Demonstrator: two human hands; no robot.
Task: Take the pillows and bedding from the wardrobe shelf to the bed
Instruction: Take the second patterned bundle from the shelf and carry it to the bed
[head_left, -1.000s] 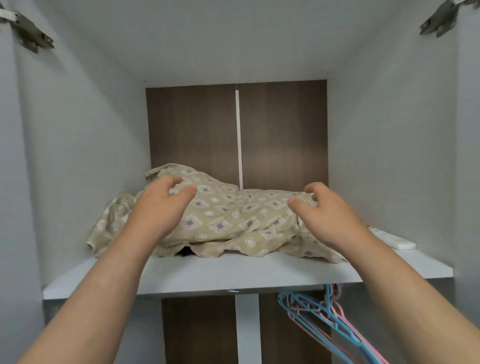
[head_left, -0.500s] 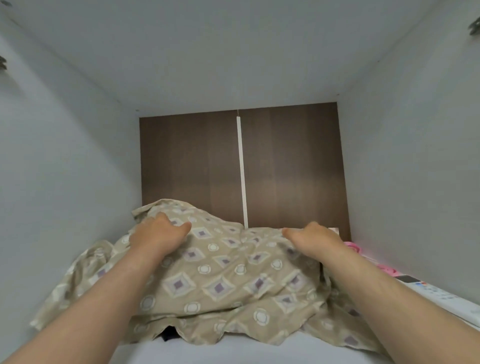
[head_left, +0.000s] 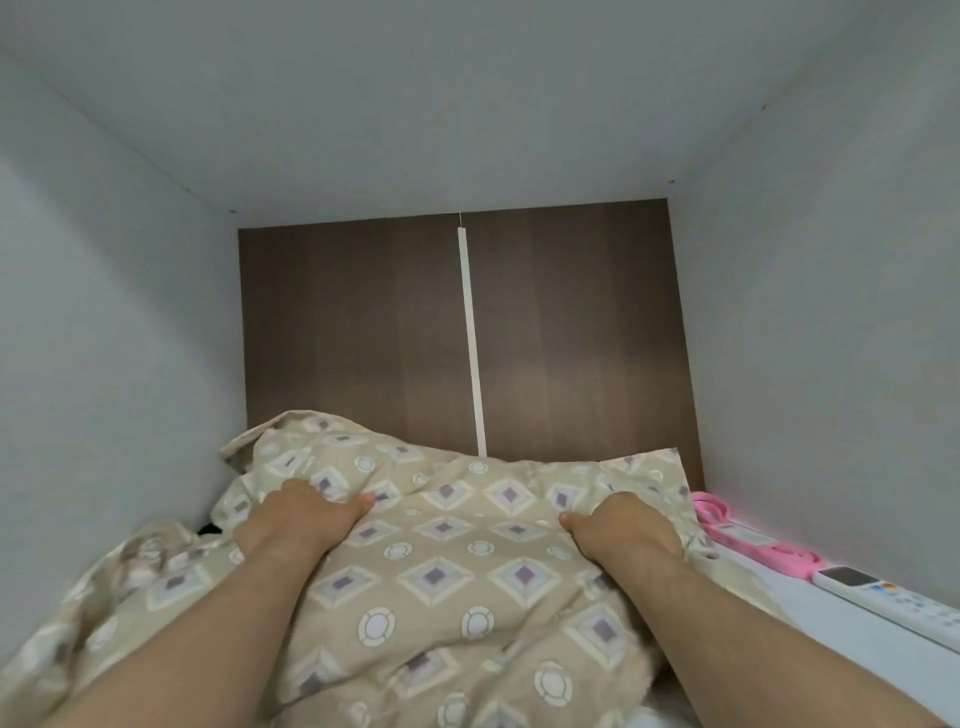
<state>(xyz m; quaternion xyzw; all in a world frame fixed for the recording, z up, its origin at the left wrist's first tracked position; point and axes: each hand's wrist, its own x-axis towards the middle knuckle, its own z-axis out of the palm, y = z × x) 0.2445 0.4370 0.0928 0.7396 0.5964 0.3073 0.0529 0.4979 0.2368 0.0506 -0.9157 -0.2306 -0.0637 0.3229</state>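
Inside the wardrobe (head_left: 130, 338), I see the beige patterned bedding (head_left: 447, 582) heaped on the shelf (head_left: 810, 613), filling the frame from 6 to 9 o'clock. My left hand (head_left: 296, 525) presses into it at 9 o'clock of centre, fingers curled into the cloth; my right hand (head_left: 623, 530) does likewise at 3 o'clock. A white remote (head_left: 893, 603) lies at 4 o'clock, a pink item (head_left: 748, 535) just behind it.

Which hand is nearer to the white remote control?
Right. The right hand grips the bedding beside the remote control; the left hand is across the pile.
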